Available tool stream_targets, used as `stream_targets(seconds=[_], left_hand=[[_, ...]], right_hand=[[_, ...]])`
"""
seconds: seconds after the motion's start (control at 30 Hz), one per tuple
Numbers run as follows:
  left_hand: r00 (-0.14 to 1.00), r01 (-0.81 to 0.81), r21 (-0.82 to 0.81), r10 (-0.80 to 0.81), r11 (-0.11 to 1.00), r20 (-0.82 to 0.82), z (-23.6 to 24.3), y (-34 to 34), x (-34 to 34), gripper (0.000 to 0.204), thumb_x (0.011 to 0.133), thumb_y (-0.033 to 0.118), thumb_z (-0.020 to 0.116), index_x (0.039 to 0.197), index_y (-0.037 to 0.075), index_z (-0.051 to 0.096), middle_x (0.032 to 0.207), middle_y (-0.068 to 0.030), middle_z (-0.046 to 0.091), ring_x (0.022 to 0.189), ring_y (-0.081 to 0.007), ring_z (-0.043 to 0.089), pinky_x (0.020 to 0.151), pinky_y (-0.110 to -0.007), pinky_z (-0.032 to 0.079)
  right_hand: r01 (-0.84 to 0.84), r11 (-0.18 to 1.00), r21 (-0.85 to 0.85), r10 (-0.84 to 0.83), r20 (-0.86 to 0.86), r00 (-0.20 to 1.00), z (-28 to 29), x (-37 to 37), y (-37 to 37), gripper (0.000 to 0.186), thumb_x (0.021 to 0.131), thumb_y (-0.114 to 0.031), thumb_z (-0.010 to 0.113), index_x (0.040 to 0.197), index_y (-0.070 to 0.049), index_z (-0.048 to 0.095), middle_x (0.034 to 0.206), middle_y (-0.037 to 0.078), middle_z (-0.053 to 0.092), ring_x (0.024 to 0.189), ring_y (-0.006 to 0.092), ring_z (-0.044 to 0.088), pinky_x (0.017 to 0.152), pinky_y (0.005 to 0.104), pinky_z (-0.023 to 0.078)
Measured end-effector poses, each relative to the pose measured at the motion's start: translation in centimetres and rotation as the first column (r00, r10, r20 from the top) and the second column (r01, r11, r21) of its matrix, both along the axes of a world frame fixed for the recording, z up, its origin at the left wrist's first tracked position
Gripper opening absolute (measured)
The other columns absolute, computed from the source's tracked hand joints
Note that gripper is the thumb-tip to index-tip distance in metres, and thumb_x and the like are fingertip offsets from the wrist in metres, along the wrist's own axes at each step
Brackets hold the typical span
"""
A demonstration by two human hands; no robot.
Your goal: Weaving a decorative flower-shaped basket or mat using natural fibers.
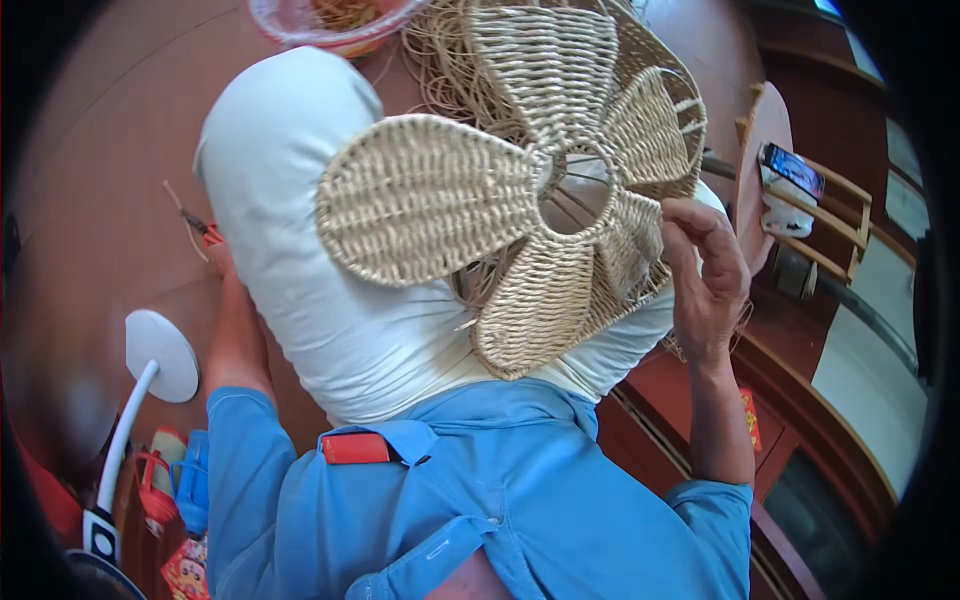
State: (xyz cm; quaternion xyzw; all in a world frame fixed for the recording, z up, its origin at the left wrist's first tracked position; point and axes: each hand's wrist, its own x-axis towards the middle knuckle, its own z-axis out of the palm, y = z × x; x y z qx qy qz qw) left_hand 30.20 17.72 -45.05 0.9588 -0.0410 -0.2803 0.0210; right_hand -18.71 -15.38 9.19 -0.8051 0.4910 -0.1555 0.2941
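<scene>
Across my lap lies a woven straw flower piece (pixel 425 200), with wide rounded petals around an open ring in the middle. My right hand (pixel 705 265) is closed, its thumb and fingertips pinching the right edge of the weave beside a short petal. Down past my left knee, my left hand (pixel 218 256) is partly hidden by the trouser leg. It appears closed on a red-handled tool (pixel 211 235) with a dark, narrow tip; its exact kind is hard to make out. A loose strand shows next to that tip.
Beyond the weave lies a tangle of straw cord (pixel 450 70). A red-rimmed basin (pixel 340 38) stands at the far left of it. To the right is a wooden stool (pixel 765 180) with a phone (pixel 792 170). A white round-based stand (pixel 165 355) and blue bottle (pixel 192 480) are at left.
</scene>
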Motion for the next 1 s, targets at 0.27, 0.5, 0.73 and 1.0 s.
stream_targets(seconds=[0.27, 0.5, 0.73, 1.0], left_hand=[[1.000, -0.016, -0.032, 0.016, 0.999, -0.016, -1.7, -0.3, 0.1, 0.026, 0.101, 0.028, 0.071, 0.101, 0.002, 0.072, 0.093, -0.0136, 0.074, 0.085, -0.0293, 0.070, 0.076, -0.043, 0.055], [0.935, -0.345, -0.455, 0.261, 0.821, -0.239, 1.7, 0.1, -0.3, 0.024, 0.102, 0.027, 0.072, 0.096, 0.004, 0.071, 0.085, -0.0087, 0.071, 0.074, -0.0229, 0.067, 0.067, -0.037, 0.053], [0.823, -0.565, -0.792, 0.087, 0.230, -0.562, 23.2, -5.1, -3.8, 0.023, 0.103, 0.027, 0.073, 0.090, 0.007, 0.069, 0.077, -0.0038, 0.068, 0.063, -0.0165, 0.063, 0.059, -0.032, 0.051], [0.924, -0.018, -0.963, -0.364, 0.268, -0.119, 50.9, -6.9, -17.1, 0.013, 0.105, 0.018, 0.071, 0.099, 0.008, 0.064, 0.083, 0.0005, 0.059, 0.073, -0.0079, 0.054, 0.068, -0.027, 0.045]], right_hand=[[-0.222, 0.960, -0.168, 0.170, -0.278, 0.945, -0.5, 0.4, -1.6, 0.021, 0.101, -0.014, 0.075, 0.118, -0.002, 0.074, 0.112, 0.014, 0.076, 0.104, 0.0337, 0.074, 0.095, 0.0424, 0.057], [-0.272, 0.957, -0.105, 0.222, -0.341, 0.913, -1.5, 0.5, -1.9, 0.034, 0.104, -0.030, 0.072, 0.118, 0.000, 0.072, 0.111, 0.018, 0.074, 0.104, 0.0401, 0.072, 0.092, 0.0461, 0.056], [-0.087, 0.996, 0.017, 0.088, -0.166, 0.982, -3.8, -0.8, -2.9, 0.038, 0.101, -0.040, 0.079, 0.099, -0.002, 0.079, 0.083, 0.010, 0.073, 0.077, 0.0213, 0.069, 0.075, 0.0341, 0.053], [0.134, 0.991, -0.030, -0.134, 0.017, 0.991, -4.9, -1.2, -1.8, 0.032, 0.097, -0.037, 0.085, 0.104, -0.006, 0.085, 0.087, 0.006, 0.078, 0.077, 0.0132, 0.070, 0.075, 0.0298, 0.055]])
